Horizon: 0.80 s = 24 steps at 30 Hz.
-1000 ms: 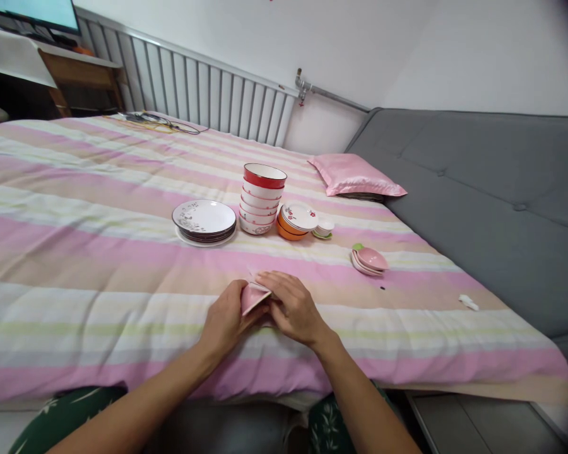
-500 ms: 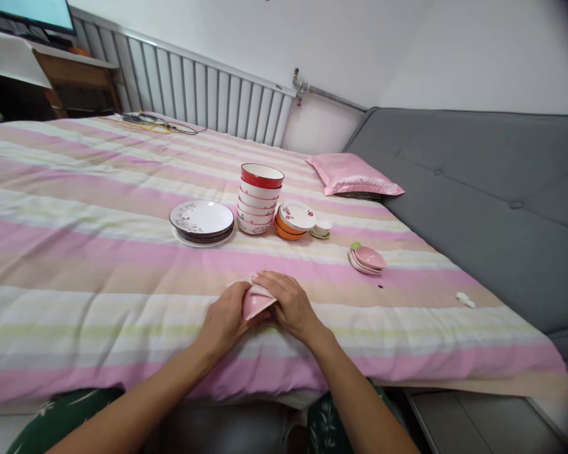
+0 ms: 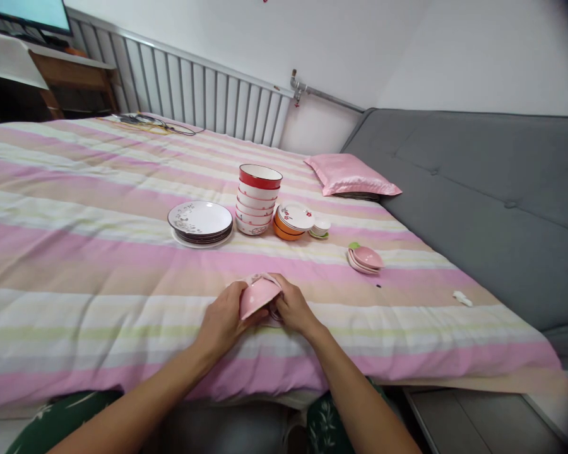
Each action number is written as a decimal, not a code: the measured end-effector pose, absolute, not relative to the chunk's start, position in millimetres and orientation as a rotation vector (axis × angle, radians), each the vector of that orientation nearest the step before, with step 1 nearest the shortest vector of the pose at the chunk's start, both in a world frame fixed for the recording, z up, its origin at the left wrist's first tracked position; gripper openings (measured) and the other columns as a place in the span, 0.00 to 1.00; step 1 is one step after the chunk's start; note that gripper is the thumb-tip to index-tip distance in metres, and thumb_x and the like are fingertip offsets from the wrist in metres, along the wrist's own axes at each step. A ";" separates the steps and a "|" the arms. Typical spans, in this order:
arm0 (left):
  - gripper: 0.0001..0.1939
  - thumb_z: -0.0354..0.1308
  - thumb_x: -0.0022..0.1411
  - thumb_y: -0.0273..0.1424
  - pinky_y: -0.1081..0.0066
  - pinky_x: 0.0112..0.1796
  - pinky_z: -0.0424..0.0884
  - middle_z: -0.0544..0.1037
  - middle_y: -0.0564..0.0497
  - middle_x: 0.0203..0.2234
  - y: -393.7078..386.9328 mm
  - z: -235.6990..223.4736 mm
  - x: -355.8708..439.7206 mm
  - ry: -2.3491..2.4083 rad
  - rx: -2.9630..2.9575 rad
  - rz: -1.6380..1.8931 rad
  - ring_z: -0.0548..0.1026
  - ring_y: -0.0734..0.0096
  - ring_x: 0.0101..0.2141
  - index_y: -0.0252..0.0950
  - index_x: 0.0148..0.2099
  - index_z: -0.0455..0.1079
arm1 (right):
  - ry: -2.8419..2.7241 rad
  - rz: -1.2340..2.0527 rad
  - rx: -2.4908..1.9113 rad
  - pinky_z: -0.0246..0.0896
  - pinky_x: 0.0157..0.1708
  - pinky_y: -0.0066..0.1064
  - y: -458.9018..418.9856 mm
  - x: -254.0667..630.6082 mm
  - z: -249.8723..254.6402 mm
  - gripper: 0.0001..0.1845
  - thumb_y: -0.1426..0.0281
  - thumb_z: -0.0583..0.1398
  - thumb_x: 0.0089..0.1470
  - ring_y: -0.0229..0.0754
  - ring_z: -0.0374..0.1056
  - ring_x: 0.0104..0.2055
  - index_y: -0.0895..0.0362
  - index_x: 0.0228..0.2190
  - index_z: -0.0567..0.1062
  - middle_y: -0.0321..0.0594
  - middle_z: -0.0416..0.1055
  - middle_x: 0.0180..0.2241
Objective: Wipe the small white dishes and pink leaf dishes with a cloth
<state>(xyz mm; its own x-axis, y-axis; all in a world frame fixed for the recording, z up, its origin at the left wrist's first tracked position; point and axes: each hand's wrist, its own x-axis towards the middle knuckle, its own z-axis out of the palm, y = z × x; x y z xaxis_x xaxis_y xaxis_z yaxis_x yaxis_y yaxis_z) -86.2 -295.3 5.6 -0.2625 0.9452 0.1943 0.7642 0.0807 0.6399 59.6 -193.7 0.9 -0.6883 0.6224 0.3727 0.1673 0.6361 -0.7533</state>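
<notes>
My left hand [image 3: 223, 315] grips the left side of a small pink dish [image 3: 260, 296], thumb along its edge and fingers beneath. The dish is tilted over the front part of the bed. My right hand [image 3: 293, 307] is closed at the dish's right rim; its fingertips are partly hidden. Something pale pink and thin, like a cloth [image 3: 254, 277], shows along the dish's far edge and below the right fingers. To the right, a small stack of pink dishes [image 3: 366, 258] lies on the bedspread, a green bit showing at its back.
Beyond my hands stand a stack of plates [image 3: 201, 217], a tall stack of red-rimmed bowls [image 3: 259, 195], orange bowls [image 3: 286, 233] with flowered plates [image 3: 297, 215] on top, and small white dishes [image 3: 320, 225]. A pink pillow [image 3: 353, 174] lies near the grey headboard [image 3: 478, 189].
The pink dish has turned so more of its surface shows. My right hand has shifted from over its top to its right rim; my left hand keeps its grip.
</notes>
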 end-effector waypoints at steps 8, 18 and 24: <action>0.25 0.55 0.52 0.49 0.66 0.33 0.66 0.74 0.47 0.36 -296.5 1.1 -88.5 2.103 1.722 0.961 0.73 0.60 0.35 0.37 0.45 0.60 | -2.280 0.678 -0.464 0.56 0.55 0.40 -204.4 56.0 1.6 0.27 0.78 0.49 0.49 0.43 0.59 0.55 0.57 0.53 0.62 0.46 0.64 0.52; 0.22 0.57 0.52 0.45 0.65 0.34 0.67 0.74 0.48 0.36 -294.4 1.8 -87.2 2.047 1.724 1.049 0.73 0.61 0.35 0.38 0.44 0.61 | -2.355 0.443 -0.324 0.53 0.57 0.44 -208.6 54.1 5.7 0.29 0.79 0.51 0.46 0.44 0.58 0.57 0.52 0.51 0.66 0.41 0.66 0.53; 0.24 0.58 0.50 0.48 0.66 0.32 0.66 0.75 0.48 0.35 -293.1 0.4 -88.3 2.099 1.713 1.011 0.73 0.60 0.34 0.37 0.44 0.62 | -2.293 0.611 -0.491 0.55 0.55 0.41 -207.4 54.1 7.2 0.26 0.77 0.51 0.47 0.44 0.59 0.56 0.54 0.49 0.68 0.43 0.66 0.52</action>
<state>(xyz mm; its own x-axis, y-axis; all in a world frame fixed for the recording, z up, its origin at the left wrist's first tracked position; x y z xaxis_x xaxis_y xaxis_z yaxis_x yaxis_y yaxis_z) -88.3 -293.1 0.4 -0.2782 0.9329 0.2289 0.7604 0.0683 0.6459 54.1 -207.4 7.2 -0.6807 0.5019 0.5336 0.1698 0.8167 -0.5516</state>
